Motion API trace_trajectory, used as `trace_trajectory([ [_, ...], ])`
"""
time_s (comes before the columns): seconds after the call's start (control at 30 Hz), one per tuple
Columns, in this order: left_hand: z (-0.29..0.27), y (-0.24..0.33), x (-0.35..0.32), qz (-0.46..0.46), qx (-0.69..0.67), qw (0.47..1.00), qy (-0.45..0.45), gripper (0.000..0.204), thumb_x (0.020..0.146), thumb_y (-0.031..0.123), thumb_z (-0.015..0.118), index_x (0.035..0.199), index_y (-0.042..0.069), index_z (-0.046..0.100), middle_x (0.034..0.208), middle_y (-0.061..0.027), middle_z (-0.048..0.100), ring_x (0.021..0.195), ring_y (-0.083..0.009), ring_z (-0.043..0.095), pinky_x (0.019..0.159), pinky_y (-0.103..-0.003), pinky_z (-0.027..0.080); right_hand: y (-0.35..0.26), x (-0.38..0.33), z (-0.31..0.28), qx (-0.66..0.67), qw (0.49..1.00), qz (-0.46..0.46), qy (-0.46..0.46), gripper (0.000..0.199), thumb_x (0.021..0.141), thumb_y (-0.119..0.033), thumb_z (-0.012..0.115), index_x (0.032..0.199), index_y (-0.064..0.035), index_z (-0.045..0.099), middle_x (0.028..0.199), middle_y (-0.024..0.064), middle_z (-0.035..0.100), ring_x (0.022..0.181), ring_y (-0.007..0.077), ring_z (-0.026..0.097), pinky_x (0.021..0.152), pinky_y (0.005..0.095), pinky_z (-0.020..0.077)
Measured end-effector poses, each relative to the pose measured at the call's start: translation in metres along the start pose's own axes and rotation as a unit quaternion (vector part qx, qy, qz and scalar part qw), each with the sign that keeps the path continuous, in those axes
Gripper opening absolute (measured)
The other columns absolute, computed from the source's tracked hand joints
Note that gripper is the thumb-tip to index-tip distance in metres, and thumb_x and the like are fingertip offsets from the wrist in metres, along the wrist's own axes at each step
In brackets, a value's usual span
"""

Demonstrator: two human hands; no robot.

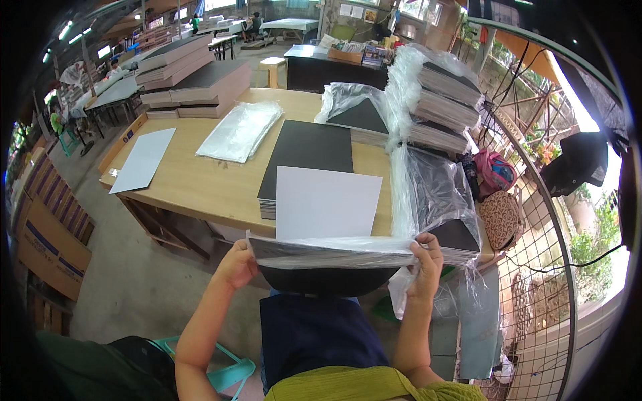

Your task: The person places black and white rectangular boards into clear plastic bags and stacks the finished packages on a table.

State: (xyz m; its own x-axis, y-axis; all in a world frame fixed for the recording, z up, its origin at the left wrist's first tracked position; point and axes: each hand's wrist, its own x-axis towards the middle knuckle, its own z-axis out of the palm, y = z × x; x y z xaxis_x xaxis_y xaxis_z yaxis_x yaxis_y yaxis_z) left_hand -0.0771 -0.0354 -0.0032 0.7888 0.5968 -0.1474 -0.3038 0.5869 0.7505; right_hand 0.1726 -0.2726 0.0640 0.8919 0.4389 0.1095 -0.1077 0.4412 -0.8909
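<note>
Between my two hands, in front of the table's near edge, is a stack of black boards (328, 281) partly covered by a clear plastic bag (334, 246). My left hand (235, 264) has its fingers closed on the bundle's left end. At the right end, my right hand (426, 265) pinches the plastic, with a loose flap hanging below it. Just beyond the bundle stands a white sheet (328, 200), its lower edge hidden behind the plastic. Behind that sheet, a stack of black boards (311, 147) lies on the table.
The wooden table (200, 187) bears flat clear plastic bags (241, 130), another white sheet (144, 160) and tall board stacks (190, 83) at far left. Plastic-wrapped stacks (441, 107) rise along the right side, beside a patterned bag (501, 217) and wire mesh. A teal stool (231, 374) stands at lower left.
</note>
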Motion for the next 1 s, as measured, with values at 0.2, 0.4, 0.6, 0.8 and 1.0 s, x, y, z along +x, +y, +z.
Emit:
trace_trajectory([
  [0.2, -0.014, 0.005, 0.007, 0.004, 0.058, 0.996, -0.065, 0.015, 0.085, 0.007, 0.057, 0.096, 0.001, 0.065, 0.096, -0.0054, 0.067, 0.086, -0.0151, 0.064, 0.075, -0.029, 0.050, 0.001, 0.000, -0.014, 0.213, 0.974, 0.049, -0.069, 0.025, 0.067, 0.003, 0.054, 0.090, -0.0014, 0.060, 0.080, 0.0042, 0.056, 0.060, 0.0092, 0.050, 0.052, 0.0201, 0.0379],
  [0.4, 0.003, 0.006, 0.003, 0.159, 0.170, 0.968, -0.097, 0.024, 0.077, 0.006, 0.070, 0.100, -0.001, 0.067, 0.108, -0.0053, 0.061, 0.102, -0.0135, 0.055, 0.087, -0.028, 0.043, 0.001, 0.002, -0.015, -0.082, 0.987, -0.111, -0.085, 0.026, 0.067, 0.004, 0.059, 0.093, 0.0042, 0.064, 0.088, 0.0047, 0.054, 0.064, 0.0105, 0.048, 0.055, 0.0205, 0.0365],
  [0.6, 0.016, 0.002, 0.003, 0.197, 0.287, 0.937, -0.037, 0.023, 0.074, 0.005, 0.075, 0.095, 0.000, 0.068, 0.097, -0.0023, 0.064, 0.090, -0.0107, 0.056, 0.082, -0.024, 0.044, 0.035, 0.014, -0.041, 0.138, 0.989, -0.016, -0.043, 0.018, 0.070, 0.003, 0.061, 0.088, 0.0039, 0.062, 0.070, 0.0033, 0.053, 0.055, 0.0095, 0.044, 0.056, 0.0219, 0.0409],
  [0.8, 0.015, 0.003, 0.004, 0.139, 0.288, 0.945, -0.067, 0.024, 0.074, 0.002, 0.074, 0.097, -0.003, 0.068, 0.121, -0.0067, 0.052, 0.105, -0.0144, 0.052, 0.088, -0.027, 0.042, 0.063, 0.013, -0.061, 0.104, 0.984, 0.121, -0.081, 0.010, 0.075, -0.001, 0.055, 0.083, 0.0004, 0.060, 0.065, 0.0085, 0.057, 0.045, 0.0113, 0.040, 0.054, 0.0252, 0.0434],
  [1.0, 0.000, -0.001, -0.004, 0.094, 0.295, 0.950, -0.036, 0.023, 0.072, -0.003, 0.073, 0.095, -0.002, 0.068, 0.095, -0.0037, 0.067, 0.088, -0.0095, 0.058, 0.077, -0.023, 0.046, 0.031, 0.001, -0.042, 0.019, 0.980, 0.027, -0.194, 0.060, 0.077, -0.029, 0.064, 0.126, -0.0004, 0.044, 0.103, 0.0118, 0.054, 0.078, 0.0125, 0.051, 0.069, 0.0274, 0.0423],
])
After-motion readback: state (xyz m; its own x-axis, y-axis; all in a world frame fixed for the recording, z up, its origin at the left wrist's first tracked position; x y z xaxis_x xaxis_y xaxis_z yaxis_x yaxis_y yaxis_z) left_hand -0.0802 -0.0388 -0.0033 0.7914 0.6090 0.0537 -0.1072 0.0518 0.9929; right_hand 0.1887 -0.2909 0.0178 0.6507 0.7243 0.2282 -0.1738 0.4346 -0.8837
